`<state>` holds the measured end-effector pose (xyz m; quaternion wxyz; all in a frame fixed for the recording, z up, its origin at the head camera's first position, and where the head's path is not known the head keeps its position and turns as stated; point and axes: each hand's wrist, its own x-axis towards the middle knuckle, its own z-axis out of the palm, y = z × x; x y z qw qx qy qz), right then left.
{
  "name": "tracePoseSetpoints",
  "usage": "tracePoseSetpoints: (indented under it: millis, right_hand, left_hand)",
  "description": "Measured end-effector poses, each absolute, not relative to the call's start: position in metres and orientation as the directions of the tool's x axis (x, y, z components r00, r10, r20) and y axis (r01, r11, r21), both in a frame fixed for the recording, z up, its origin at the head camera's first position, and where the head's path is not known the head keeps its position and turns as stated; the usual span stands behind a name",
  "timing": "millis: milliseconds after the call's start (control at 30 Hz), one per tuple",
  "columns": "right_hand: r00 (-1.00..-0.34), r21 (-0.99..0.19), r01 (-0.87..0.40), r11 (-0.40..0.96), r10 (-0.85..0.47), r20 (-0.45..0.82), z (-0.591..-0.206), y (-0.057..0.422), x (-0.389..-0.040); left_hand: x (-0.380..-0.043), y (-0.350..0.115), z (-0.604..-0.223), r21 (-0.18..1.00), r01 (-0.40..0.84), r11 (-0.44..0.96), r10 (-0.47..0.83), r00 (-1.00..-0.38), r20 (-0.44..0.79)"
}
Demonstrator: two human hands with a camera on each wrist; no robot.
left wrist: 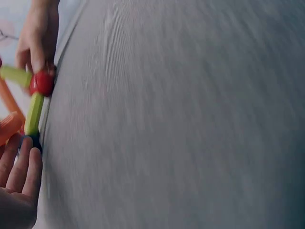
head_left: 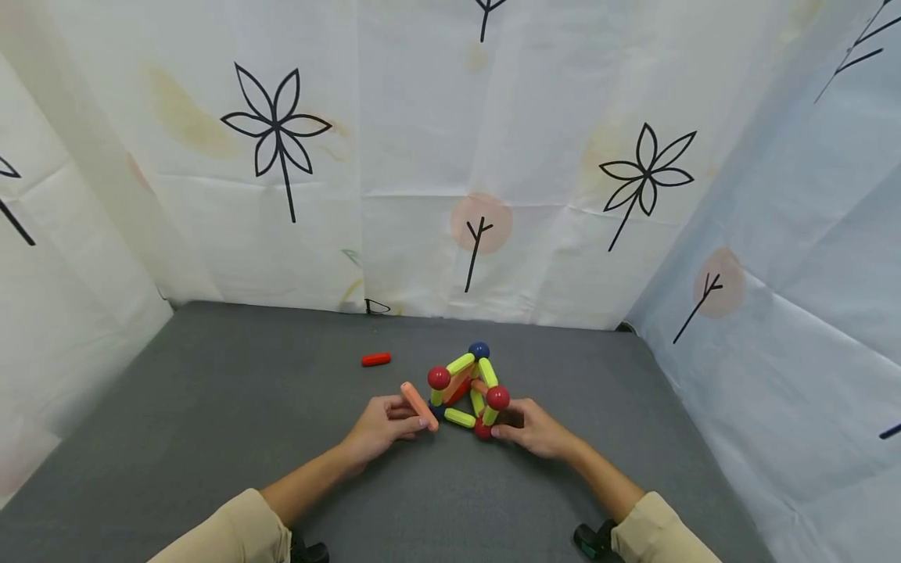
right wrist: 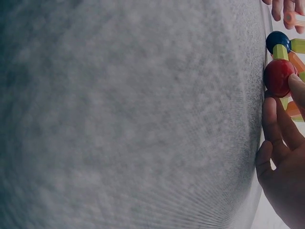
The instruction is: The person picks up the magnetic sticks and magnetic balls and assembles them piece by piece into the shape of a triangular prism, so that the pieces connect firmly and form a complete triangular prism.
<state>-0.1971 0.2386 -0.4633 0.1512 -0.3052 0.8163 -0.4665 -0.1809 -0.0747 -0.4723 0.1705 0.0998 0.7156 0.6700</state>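
Note:
An orange rod (head_left: 420, 407) is pinched between the thumb and fingers of my left hand (head_left: 380, 428), just left of a frame built from balls and rods. Yellow-green rods (head_left: 460, 418) join the frame's balls, with orange and red rods among them. Two red balls (head_left: 497, 397) top its front uprights, and a blue ball (head_left: 479, 350) sits at the back. At the frame's front right corner my right hand (head_left: 540, 430) grips the lower red ball (right wrist: 279, 76), thumb on its side. A blue ball (left wrist: 31, 142) at the lower left corner is partly covered by left fingers.
A loose red rod (head_left: 376, 359) lies on the grey table (head_left: 246, 391), behind and left of the frame. White patterned cloth (head_left: 422, 156) hangs along the back and both sides.

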Motion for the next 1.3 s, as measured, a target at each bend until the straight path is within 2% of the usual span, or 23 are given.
tracePoseSetpoints:
  millis: [200,500,933,1300]
  right_hand:
    - [-0.769,-0.848,-0.368,0.381,-0.637,0.047,-0.463,0.24,-0.198]
    - [-0.764,-0.848,-0.384,0.365,-0.641,0.07,-0.465,0.239,-0.199]
    - [-0.768,-0.846,-0.379,0.375,-0.638,0.061,-0.463,0.238,-0.197]
    - [-0.772,-0.852,-0.366,0.376,-0.634,0.051,-0.464,0.237,-0.196]
  left_hand:
    - [-0.176,-0.049,-0.467,0.996,-0.061,0.069,0.432,-0.898,-0.085]
    - [-0.176,-0.021,-0.465,0.998,-0.061,0.007,0.422,-0.905,-0.058]
    - [-0.18,-0.005,-0.464,0.99,0.013,0.142,0.345,-0.938,-0.037]
    - [-0.178,-0.011,-0.464,0.984,0.063,0.166,0.273,-0.962,0.015]
